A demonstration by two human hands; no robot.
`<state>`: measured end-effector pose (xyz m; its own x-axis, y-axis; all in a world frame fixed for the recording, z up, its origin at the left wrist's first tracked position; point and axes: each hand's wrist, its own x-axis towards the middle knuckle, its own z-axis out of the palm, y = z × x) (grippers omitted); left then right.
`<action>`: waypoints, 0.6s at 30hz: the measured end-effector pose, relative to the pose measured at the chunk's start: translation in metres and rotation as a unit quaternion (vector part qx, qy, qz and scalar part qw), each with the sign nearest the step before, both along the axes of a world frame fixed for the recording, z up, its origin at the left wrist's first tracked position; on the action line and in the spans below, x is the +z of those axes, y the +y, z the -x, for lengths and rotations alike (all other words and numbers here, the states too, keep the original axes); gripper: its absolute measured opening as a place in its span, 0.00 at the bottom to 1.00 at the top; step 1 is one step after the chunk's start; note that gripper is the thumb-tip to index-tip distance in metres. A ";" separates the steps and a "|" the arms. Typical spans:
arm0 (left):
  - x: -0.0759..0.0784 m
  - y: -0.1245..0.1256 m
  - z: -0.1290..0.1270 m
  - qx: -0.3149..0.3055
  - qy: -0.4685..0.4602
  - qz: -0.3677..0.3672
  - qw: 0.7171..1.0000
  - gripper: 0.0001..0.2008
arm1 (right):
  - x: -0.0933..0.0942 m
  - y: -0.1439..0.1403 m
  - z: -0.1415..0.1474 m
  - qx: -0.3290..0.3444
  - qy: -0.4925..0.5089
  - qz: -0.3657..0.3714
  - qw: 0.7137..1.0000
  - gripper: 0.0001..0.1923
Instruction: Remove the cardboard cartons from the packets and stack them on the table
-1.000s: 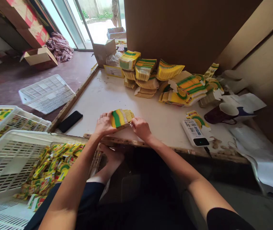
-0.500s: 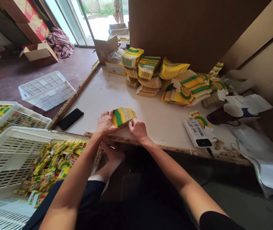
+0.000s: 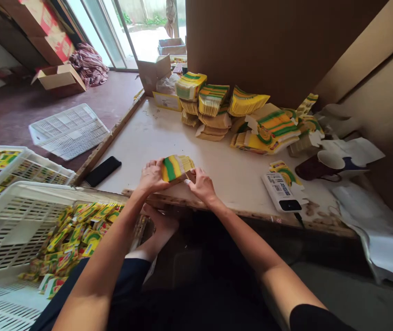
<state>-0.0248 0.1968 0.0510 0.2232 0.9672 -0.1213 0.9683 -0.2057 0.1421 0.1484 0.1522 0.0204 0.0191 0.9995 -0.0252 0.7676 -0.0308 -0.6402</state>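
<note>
A stack of folded yellow-and-green cartons (image 3: 173,168) rests near the table's front edge, its right end fanned into thin layers. My left hand (image 3: 151,177) is wrapped round the left end, with the thumb along the near side. At the fanned right end, my right hand (image 3: 201,185) grips the stack's near corner between thumb and bent fingers. Both palms are hidden. Farther back on the white table (image 3: 141,138) stand more carton stacks (image 3: 213,99), piled on one another.
A black phone (image 3: 104,171) lies left of my hands. White crates (image 3: 6,220) with small yellow packets (image 3: 79,230) stand at my left. A white power bank (image 3: 281,192) and a dark mug (image 3: 315,166) are on the right. Printed cartons (image 3: 275,131) lean at the back right.
My right hand's fingers have opened slightly and shifted along the stack's right end, with the thumb now farther from the fingertips. My left hand keeps its hold. The view has tilted slightly.
</note>
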 end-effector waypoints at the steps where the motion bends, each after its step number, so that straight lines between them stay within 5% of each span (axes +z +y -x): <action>1: 0.000 0.000 0.001 -0.001 0.001 0.002 1.000 0.44 | 0.001 0.002 -0.004 0.010 0.001 -0.003 1.000 0.10; 18: -0.006 0.004 0.007 -0.013 -0.016 0.019 1.000 0.39 | -0.007 0.002 -0.009 0.043 0.032 -0.016 0.998 0.09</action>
